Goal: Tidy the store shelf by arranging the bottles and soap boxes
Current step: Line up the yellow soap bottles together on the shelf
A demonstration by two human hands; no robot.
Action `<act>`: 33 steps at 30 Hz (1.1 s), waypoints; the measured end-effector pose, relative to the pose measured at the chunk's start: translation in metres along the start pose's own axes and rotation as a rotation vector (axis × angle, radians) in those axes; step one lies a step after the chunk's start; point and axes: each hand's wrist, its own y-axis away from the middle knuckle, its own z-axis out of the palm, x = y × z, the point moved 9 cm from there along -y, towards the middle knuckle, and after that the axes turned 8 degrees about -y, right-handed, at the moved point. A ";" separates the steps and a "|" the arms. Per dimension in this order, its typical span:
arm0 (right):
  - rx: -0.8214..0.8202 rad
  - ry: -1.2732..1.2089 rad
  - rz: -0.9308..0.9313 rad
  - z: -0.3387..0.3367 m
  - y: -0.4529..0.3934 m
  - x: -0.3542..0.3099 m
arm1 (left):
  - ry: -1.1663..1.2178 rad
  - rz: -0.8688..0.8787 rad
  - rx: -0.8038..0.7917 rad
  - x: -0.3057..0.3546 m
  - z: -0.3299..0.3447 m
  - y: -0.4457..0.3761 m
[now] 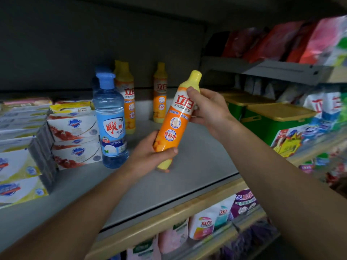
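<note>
soap boxes (75, 136): stacked at the far left of the shelf (197, 158), just left of the blue bottle (110, 121). Look tidy enough already, I'd leave them alone.

blue bottle: upright, touching or nearly touching the soap stack. I'm using it as the landmark for everything else.

standing orange bottles (128, 102): one (maybe two, there's a second cap peeking out) right behind the blue bottle, another one (160, 94) further right and back, well apart.

left hand (150, 156): wrapped around the bottom end of the held orange bottle (174, 121), thumb over the front, fingers curled behind. Right of the blue bottle and closer to the shelf's front edge.

held orange bottle: tilted, cap up and leaning right, lifted off the shelf between both hands, label facing the camera.

right hand (208, 107): pinching the neck just under the yellow cap, fingers curled round it. So neither hand is free.

how I'd do the step: guessing it goes next to the other orange ones. Stand it upright first, label forward, set it down beside the one behind the blue bottle, and keep the neck grip till the base sits flat. Tall skinny bottles tip easily imo, and a wobble could knock over its neighbours.
</note>
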 end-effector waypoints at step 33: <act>0.022 0.280 -0.220 0.032 0.016 -0.038 | -0.313 0.135 0.325 0.009 -0.025 0.004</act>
